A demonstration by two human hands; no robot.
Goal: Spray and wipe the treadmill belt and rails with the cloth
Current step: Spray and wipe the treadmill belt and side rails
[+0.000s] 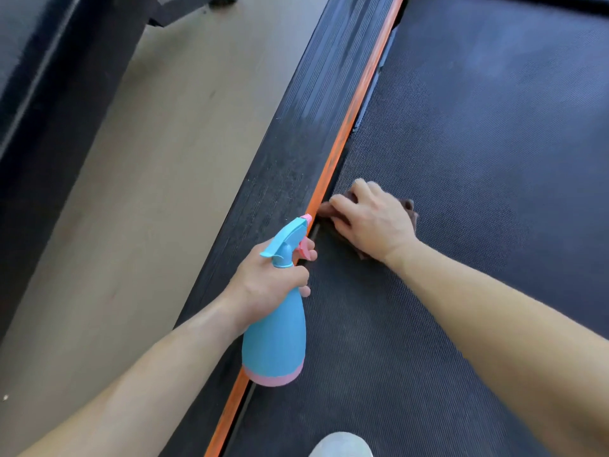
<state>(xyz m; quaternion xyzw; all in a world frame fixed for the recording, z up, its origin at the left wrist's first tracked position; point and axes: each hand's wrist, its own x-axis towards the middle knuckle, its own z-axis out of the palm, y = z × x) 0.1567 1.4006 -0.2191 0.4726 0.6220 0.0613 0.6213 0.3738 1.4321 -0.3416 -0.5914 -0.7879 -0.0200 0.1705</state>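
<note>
One left hand [270,278] grips one blue spray bottle [275,341] by its neck, over the belt's left edge. One right hand [372,222], fingers fairly straight, presses one brown cloth [410,209] onto the belt [461,159], touching the orange strip [342,133] beside the one visible rail [296,143]. One shoe [341,445] tip shows at the belt's near edge.

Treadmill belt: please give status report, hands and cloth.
Left hand grips blue spray bottle. Right hand presses brown cloth on belt beside orange rail strip. Nothing blocks the cloth.
</note>
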